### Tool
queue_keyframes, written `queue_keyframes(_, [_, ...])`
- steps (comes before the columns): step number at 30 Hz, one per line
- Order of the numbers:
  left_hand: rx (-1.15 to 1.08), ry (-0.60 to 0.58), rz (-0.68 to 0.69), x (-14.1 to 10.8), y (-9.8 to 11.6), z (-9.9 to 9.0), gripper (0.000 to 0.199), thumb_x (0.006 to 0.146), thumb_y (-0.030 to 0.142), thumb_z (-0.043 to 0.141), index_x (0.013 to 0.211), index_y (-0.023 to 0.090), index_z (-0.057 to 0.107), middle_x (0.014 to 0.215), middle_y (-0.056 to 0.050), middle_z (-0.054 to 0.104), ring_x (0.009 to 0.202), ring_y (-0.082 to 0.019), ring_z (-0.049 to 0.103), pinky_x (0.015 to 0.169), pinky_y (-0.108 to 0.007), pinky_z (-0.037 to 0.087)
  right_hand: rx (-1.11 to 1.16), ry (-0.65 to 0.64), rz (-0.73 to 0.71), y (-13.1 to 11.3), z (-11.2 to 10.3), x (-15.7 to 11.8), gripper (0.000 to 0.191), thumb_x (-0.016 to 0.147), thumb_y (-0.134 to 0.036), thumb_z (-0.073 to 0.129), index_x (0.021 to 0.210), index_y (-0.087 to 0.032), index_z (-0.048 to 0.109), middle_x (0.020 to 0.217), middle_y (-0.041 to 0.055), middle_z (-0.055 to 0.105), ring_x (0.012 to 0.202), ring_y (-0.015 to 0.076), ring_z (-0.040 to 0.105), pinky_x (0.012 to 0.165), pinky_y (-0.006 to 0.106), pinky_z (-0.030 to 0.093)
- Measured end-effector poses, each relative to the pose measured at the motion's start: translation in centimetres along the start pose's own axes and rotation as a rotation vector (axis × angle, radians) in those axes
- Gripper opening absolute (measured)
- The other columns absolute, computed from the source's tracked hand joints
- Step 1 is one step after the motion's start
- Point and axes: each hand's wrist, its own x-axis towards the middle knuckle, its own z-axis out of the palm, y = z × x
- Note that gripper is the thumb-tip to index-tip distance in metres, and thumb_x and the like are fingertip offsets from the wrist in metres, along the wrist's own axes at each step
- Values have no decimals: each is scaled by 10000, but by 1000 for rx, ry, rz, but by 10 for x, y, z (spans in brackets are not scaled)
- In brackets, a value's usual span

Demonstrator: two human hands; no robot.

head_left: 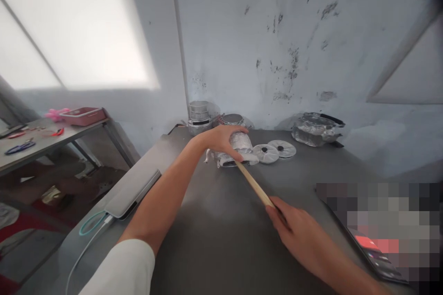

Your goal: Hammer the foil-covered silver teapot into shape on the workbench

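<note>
My left hand is wrapped over a small silver metal kettle tipped on its side, its dark opening toward me. A short spout shows at its left. In my right hand is a flat, pale wooden stick; its far end meets the kettle's opening by my left thumb, and I cannot tell how far it goes in. Two round lids with black knobs lie overlapping just right of the kettle. Part of the kettle is hidden under my left hand.
Behind stand stacked metal pots and another silver pot against the stained wall. A black-handled kettle is back right. A grey box-like device with a cable lies left. A side table holds a pink basket. A blurred-out screen is right.
</note>
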Motion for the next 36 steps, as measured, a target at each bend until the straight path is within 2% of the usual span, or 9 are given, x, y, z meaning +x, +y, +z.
queue_keyframes(4, [66,-43,-56,-5,4,3,986,657,633,735,1506,341,326,1523,-63,385,1337,-349,429,1050,-435,399,-56,54,-27,-1,-3,4,281,987,-333,295,911,-208,535,903,100,673,789,232,619,700,333,355])
queue_keyframes(8, [110,11,-107,-9,10,12,1092,572,719,750,1506,347,324,1517,-83,383,1304,-380,455,1032,-452,404,-63,-9,-25,-11,-7,7,232,963,-289,356,766,-224,460,687,41,625,595,178,581,587,295,317])
queue_keyframes(11, [127,77,-95,-11,12,18,1074,576,754,732,1488,324,363,1501,-76,421,1300,-377,465,1047,-439,389,-24,-74,4,-20,-10,11,191,947,-251,355,781,-227,446,558,-16,570,434,141,549,482,256,290])
queue_keyframes(14, [155,107,-81,-12,12,21,1025,608,729,728,1478,310,385,1482,-68,457,1305,-375,467,1064,-432,371,18,-106,17,-26,-9,17,215,966,-299,329,811,-227,460,546,-36,572,368,125,540,424,232,293])
queue_keyframes(18, [159,135,-92,-12,10,22,974,635,705,720,1468,314,400,1497,-54,451,1324,-367,456,1078,-427,362,18,-22,20,-28,0,23,312,994,-380,284,805,-223,476,601,-13,601,417,132,568,458,239,336])
queue_keyframes(23, [156,141,-96,-9,5,23,950,683,730,668,1486,315,374,1531,-39,410,1369,-352,404,1095,-428,347,-31,132,-9,-21,10,17,354,987,-423,318,1114,-202,564,777,54,679,715,240,663,650,309,403])
queue_keyframes(27, [162,158,-100,-4,2,25,985,650,781,656,1475,312,391,1506,-40,441,1349,-337,427,1077,-411,367,-26,129,2,-15,14,16,513,988,-442,332,1453,-236,399,809,42,721,739,267,687,689,332,427])
queue_keyframes(32, [144,179,-100,-1,3,25,1077,616,802,659,1499,281,331,1484,-80,467,1292,-332,490,1036,-402,406,-50,73,9,-12,18,17,535,989,-428,332,1501,-281,374,864,37,757,868,302,718,693,333,443])
queue_keyframes(36, [134,162,-138,0,5,23,1140,605,810,659,1514,230,288,1491,-116,455,1283,-356,493,985,-409,442,5,94,16,-14,17,14,528,997,-450,330,1500,-297,382,777,6,739,746,266,712,662,319,451])
